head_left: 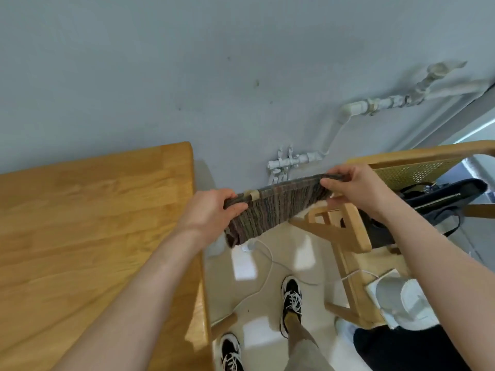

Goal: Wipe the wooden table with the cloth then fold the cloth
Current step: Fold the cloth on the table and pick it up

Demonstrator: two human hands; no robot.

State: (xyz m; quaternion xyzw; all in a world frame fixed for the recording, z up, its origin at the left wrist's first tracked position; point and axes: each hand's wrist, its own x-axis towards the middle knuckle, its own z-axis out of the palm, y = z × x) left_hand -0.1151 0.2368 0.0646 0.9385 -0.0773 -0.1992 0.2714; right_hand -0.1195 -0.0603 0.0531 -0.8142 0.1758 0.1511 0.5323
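Striped cloth (278, 207) is held taut off the wooden table (93, 223), top corners pinched by left hand (211, 210) and right hand (353, 188). Wiping judged done; folding is barely begun.

Table (93, 223) fills the left side, its right edge running down the middle of view. Cloth (278, 207) hangs in the air right of the table edge, above the floor (267, 266), not touching the table. Left hand (209, 210) pinches its left end, right hand (356, 186) its right end. Chair (345, 226) sits right of the cloth, bag (439, 199) on its seat. Wall (187, 76) behind everything, pipes (375, 105) on it at right. Shoes (291, 301) on the floor below the cloth, cable (270, 263) running between them and the chair.
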